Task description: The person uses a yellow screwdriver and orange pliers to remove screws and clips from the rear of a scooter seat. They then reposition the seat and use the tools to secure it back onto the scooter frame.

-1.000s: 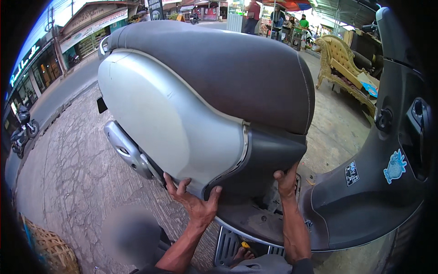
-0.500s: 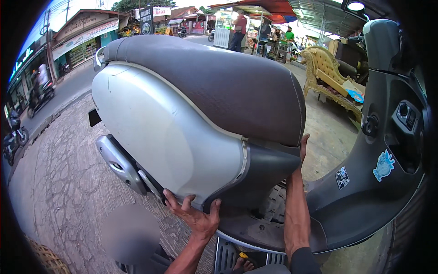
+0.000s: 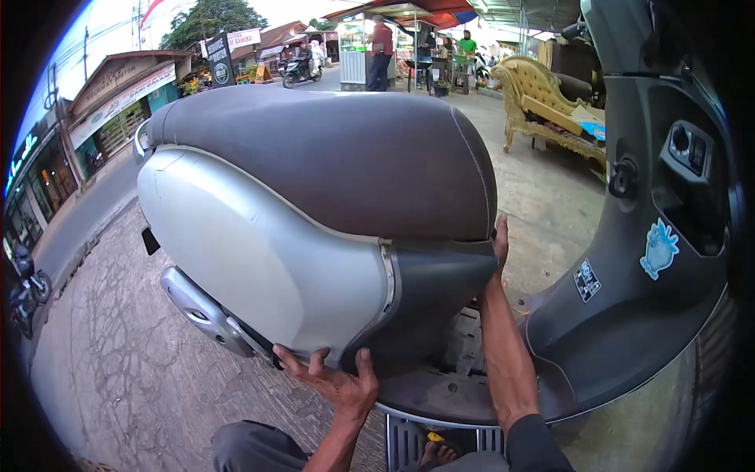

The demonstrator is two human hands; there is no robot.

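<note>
A scooter fills the middle of the head view, with a dark brown seat (image 3: pixel 338 165) over a silver side panel (image 3: pixel 236 244). A dark grey front body cover (image 3: pixel 432 291) joins the panel beneath the seat. My left hand (image 3: pixel 338 385) grips the lower edge of the bodywork, its thumb against the dark part and its fingers spaced along the silver panel. On the opposite side, my right hand (image 3: pixel 500 248) presses the dark cover near the seat's front corner; most of its fingers are hidden. Between the cover and the footboard (image 3: pixel 440 393), a gap shows inner parts.
The scooter's front shield (image 3: pixel 621 307) rises on the right, carrying a blue sticker (image 3: pixel 659 248). Beneath the footboard is a metal grate (image 3: pixel 399 444), with a bare foot (image 3: pixel 438 454) beside it. Behind stand a gold tufted sofa (image 3: pixel 543 102) and a food stall (image 3: pixel 354 59) with people nearby.
The seat and bodywork sit slightly farther left in the picture, with both hands keeping their places on them. A blurred round shape at lower left is gone, and a grey-clothed knee shows there.
</note>
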